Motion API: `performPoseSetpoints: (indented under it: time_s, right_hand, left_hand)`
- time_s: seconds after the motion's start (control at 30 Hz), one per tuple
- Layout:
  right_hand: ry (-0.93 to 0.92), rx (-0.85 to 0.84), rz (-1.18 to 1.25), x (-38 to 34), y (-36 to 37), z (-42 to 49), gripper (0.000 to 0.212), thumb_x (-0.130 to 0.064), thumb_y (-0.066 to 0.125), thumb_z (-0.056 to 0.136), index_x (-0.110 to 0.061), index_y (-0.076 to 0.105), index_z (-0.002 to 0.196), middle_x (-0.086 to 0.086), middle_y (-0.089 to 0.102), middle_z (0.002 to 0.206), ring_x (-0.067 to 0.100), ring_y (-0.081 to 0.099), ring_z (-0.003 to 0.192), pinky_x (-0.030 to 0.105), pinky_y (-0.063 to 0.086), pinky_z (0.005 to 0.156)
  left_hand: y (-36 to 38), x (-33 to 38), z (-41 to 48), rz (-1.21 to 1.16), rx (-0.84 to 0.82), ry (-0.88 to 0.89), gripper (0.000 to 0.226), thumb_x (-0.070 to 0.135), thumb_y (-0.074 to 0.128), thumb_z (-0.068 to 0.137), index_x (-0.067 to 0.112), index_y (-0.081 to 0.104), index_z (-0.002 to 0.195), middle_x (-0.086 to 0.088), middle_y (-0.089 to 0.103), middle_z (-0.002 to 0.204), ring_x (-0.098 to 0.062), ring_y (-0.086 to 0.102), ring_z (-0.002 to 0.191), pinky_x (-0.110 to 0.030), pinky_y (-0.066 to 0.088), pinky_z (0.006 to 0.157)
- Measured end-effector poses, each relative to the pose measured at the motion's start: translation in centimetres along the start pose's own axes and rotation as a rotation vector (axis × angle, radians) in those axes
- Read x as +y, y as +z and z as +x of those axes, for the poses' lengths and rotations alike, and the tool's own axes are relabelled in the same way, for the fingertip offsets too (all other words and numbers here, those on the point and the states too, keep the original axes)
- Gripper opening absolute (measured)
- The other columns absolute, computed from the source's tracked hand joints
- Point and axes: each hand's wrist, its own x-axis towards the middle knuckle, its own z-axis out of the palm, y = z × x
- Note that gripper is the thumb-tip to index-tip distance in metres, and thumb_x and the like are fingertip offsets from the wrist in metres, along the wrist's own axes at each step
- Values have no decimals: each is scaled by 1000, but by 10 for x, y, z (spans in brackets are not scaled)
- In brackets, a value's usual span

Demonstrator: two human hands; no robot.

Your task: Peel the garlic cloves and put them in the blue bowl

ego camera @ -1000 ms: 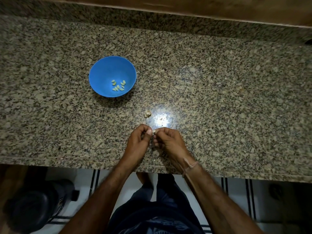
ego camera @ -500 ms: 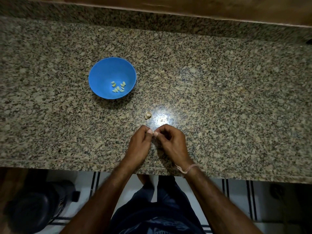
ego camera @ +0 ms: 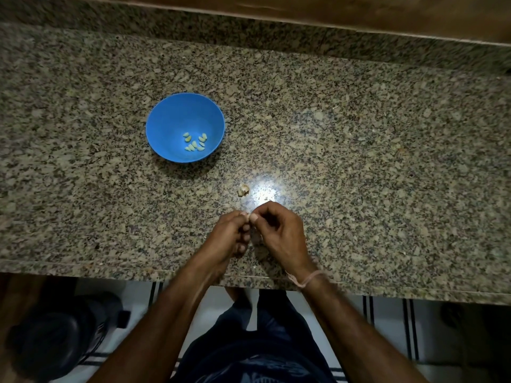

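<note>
Peeling step, mid-clove.
Left hand (ego camera: 226, 236) and right hand (ego camera: 279, 230) meet, fingers pinching a mostly hidden clove; the next move likely calls for stripping the skin, then a carry to the blue bowl (ego camera: 171, 120) holding peeled cloves (ego camera: 195, 142).

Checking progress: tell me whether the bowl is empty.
No, several peeled cloves lie at the bottom of the bowl.

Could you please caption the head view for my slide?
Left hand and right hand pinch a barely visible clove above the counter; peeled cloves lie in the bowl, a garlic piece nearby.
</note>
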Motion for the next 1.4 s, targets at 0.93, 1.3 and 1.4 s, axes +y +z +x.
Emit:
performPoseSetpoints:
  time_s: [0.93,1.3,1.4]
  right_hand:
    - [476,-60,342,-7,-1,2,24,-15,67,102,6,72,93,11,68,75,22,62,69,35,55,67]
    - [157,43,17,4,4,-7,21,-1,70,95,-12,77,112,-5,77,108,7,73,99,18,58,85]
    - [104,44,40,3,5,-5,10,-6,76,93,-12,79,100,-5,78,95,11,74,93,28,61,83]
  left_hand:
    - [-2,-12,-9,537,389,605,7,17,67,98,21,69,93,12,70,87,-5,65,83,-28,54,69]
    - [4,-11,-10,575,491,393,22,33,62,102,21,67,84,7,64,72,-6,58,67,-26,35,56]
    - [2,-11,-11,609,465,386,22,33,61,102,23,67,84,7,65,74,-9,61,71,-29,40,59]
